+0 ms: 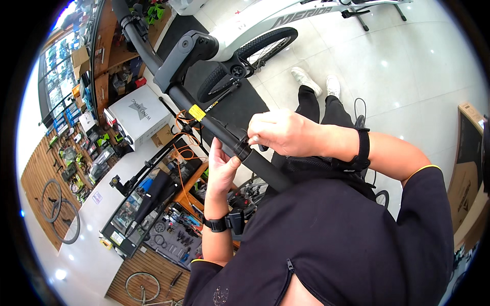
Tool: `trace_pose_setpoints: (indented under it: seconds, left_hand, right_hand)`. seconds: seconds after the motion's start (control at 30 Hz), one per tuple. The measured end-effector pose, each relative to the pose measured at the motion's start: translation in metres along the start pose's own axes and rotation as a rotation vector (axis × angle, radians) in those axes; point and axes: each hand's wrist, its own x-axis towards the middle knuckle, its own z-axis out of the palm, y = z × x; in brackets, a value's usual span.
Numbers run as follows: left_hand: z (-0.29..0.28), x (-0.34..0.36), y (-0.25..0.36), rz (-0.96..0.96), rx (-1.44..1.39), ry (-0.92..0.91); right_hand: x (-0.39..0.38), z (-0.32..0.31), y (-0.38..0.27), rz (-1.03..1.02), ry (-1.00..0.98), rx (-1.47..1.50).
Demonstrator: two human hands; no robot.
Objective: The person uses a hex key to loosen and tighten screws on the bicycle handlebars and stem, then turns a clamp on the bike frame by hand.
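Observation:
A black bicycle handlebar point(179, 97) runs slantwise from the upper left toward my body, with a yellow sticker point(197, 112) on it and a black rubber grip point(268, 171) on its near end. My left hand point(222, 171) is closed on the bar from below, thumb and fingers beside a black clamp point(241, 148) just inboard of the grip. On the bar's other side, my right hand point(283, 133) is closed in a pinch at the clamp. Whatever its fingertips hold is too small or hidden to make out. A black stem point(186, 53) joins the bar to the white bike frame point(255, 30).
The bike's knobby tyre point(268, 43) stands over a dark mat point(229, 109). Orange cables point(178, 153) hang by a tool bench. A white box point(139, 115) and loaded shelves are at left. Cardboard boxes point(465, 194) lean at right. My shoes point(306, 81) are on pale tiles.

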Motion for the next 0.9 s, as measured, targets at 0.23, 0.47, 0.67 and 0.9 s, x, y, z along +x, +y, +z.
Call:
trace_pose_setpoints:
  seconds: [0.23,0.47,0.67,0.9]
  left_hand:
    - [0.010,0.003,0.002,0.022,-0.026,0.047]
    - [-0.001,0.000,-0.001,-0.030,-0.027,0.020]
    - [0.001,0.001,0.002,-0.017,-0.021,0.031]
    - [-0.002,0.001,0.000,-0.021,-0.040,0.038]
  right_hand:
    - [-0.010,0.002,0.006,-0.145,0.052,0.073]
    - [-0.006,-0.007,-0.003,-0.385,-0.144,-0.167]
    - [-0.011,-0.010,0.015,-0.429,-0.095,-0.080]
    - [-0.010,-0.009,0.010,-0.396,-0.033,-0.106]
